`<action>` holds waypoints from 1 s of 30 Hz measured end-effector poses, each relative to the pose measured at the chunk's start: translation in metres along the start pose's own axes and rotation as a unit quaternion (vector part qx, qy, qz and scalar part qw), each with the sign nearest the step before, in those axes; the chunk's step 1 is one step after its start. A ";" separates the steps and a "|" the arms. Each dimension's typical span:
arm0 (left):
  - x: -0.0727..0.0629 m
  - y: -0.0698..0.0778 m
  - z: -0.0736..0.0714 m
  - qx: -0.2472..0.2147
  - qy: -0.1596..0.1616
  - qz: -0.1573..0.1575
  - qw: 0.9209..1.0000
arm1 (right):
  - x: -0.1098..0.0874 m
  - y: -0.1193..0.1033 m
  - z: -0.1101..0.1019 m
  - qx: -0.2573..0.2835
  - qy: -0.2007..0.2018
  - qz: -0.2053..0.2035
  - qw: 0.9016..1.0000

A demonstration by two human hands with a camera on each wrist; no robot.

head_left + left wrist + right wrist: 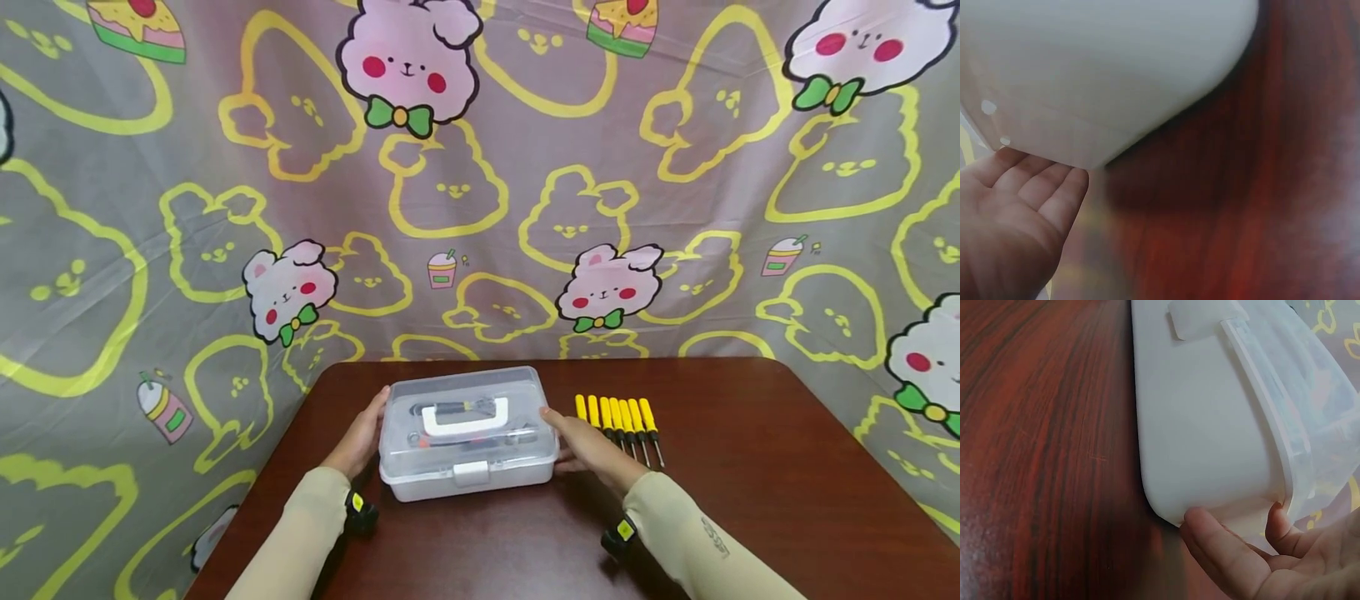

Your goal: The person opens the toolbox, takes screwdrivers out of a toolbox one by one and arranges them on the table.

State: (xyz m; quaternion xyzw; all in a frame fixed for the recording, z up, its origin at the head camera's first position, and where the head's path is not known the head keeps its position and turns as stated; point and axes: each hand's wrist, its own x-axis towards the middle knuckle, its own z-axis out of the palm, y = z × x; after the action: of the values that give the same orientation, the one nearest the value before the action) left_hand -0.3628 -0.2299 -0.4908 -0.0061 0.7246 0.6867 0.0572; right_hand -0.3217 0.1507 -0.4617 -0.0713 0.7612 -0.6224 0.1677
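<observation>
A toolbox [471, 433] with a clear lid, white base, white handle and front latch sits on the table, a few tools dimly visible inside. My left hand [365, 435] is at its left end. In the left wrist view, this hand's fingers [1047, 184] lie nearly straight against the box, tips hidden behind it. At the right end, my right hand [592, 446] holds the box, thumb by the lid edge and fingers lower down. The right wrist view shows bent fingers [1222, 550] at the lower corner of the white base [1204, 425] and a digit near its rim.
Several screwdrivers [622, 412] with yellow handles lie in a row just beyond my right hand. The brown wooden table [735, 483] ends at a patterned cloth [510, 208] hung behind it and at the sides.
</observation>
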 end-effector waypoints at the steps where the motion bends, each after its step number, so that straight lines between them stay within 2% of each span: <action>1: 0.002 0.000 0.000 -0.003 -0.003 -0.001 1.000 | -0.001 0.000 0.000 -0.001 0.000 0.002 1.000; 16: 0.023 0.010 0.010 -0.006 -0.055 0.015 0.998 | -0.014 -0.002 0.000 -0.015 0.034 0.035 0.999; 20: 0.026 0.012 0.014 0.002 -0.052 0.013 0.999 | -0.016 -0.001 -0.002 -0.013 0.032 0.037 0.999; 26: 0.029 0.016 0.020 0.004 -0.071 0.012 0.997 | -0.020 0.000 -0.007 -0.010 0.035 0.034 0.999; 30: 0.030 0.015 0.021 0.008 -0.059 0.005 0.998 | -0.020 0.002 -0.009 -0.009 0.030 0.029 0.999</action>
State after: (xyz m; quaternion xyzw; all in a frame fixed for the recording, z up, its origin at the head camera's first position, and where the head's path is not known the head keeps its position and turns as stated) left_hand -0.3921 -0.2063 -0.4797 0.0381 0.7254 0.6804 0.0967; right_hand -0.3058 0.1655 -0.4585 -0.0324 0.7735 -0.6119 0.1620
